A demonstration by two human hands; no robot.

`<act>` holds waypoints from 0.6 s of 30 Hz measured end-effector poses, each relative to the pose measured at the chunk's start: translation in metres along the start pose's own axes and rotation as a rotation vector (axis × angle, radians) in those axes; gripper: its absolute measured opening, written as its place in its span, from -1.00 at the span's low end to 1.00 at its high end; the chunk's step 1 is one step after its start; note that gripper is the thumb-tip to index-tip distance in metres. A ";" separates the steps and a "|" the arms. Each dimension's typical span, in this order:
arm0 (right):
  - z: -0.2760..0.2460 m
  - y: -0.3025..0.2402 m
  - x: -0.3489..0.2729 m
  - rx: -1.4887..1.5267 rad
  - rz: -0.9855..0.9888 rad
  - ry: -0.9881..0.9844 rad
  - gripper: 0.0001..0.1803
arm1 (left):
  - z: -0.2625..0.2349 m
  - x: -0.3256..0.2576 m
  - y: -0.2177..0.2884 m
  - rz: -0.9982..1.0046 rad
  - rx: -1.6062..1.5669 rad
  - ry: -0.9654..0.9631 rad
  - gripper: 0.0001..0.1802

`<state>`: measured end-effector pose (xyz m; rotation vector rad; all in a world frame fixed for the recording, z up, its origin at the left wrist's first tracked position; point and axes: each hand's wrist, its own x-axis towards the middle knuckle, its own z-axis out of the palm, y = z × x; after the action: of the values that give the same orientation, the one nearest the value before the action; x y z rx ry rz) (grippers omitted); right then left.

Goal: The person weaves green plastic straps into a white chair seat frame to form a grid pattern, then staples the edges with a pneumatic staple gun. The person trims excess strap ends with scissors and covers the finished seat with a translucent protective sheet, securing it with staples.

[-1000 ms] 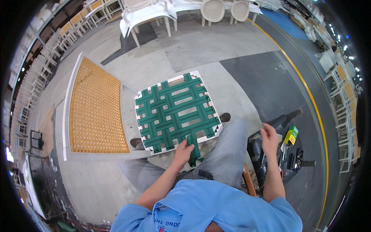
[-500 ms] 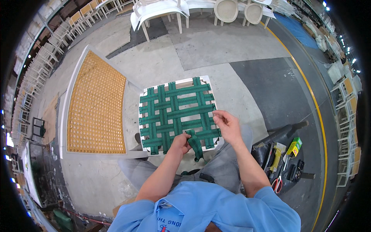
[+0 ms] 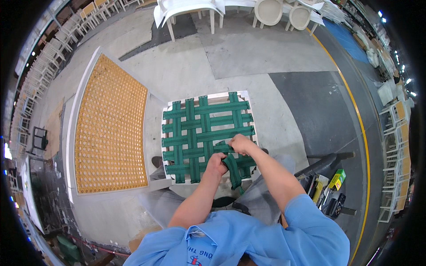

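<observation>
A white chair frame [image 3: 165,106] stands before me, its seat covered by woven green webbing [image 3: 216,133]. My left hand [image 3: 216,165] is closed around a loose green webbing strap [image 3: 233,172], whose folded tail hangs over the seat's near edge. Above and to the right of it, my right hand [image 3: 242,144] is bent over the weave, thumb and fingers pinched on the strap near a crossing band. Its fingertips are partly hidden. To the left rises the chair's cane backrest [image 3: 111,128], with a white rim.
On a dark bench [image 3: 321,170] at my right lie a green-and-yellow box [image 3: 337,179] and several tools, including a black one [image 3: 335,206]. White furniture frames [image 3: 191,8] stand at the back. Rows of chairs [image 3: 395,159] line both sides, and a yellow line [image 3: 355,102] crosses the floor.
My right hand has moved left and inward from the seat's right edge onto the weave. My left hand, still on the strap, has shifted slightly right. The view has tilted a little.
</observation>
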<state>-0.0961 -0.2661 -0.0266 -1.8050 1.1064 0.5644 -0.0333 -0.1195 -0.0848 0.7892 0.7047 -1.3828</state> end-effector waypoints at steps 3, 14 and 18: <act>-0.005 -0.002 0.015 0.039 0.044 0.008 -0.42 | 0.006 0.005 -0.003 -0.033 -0.009 -0.092 -0.73; 0.028 0.083 -0.083 0.520 -0.293 -0.071 -0.66 | 0.000 -0.163 0.031 0.314 0.635 -0.317 -0.41; 0.054 0.058 -0.102 -0.221 -0.502 -0.450 -0.26 | 0.016 -0.228 0.051 0.427 0.603 -0.382 -0.45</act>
<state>-0.1929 -0.1834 -0.0033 -1.9218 0.2789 0.7540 0.0006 -0.0018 0.1152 1.0298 -0.1941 -1.2998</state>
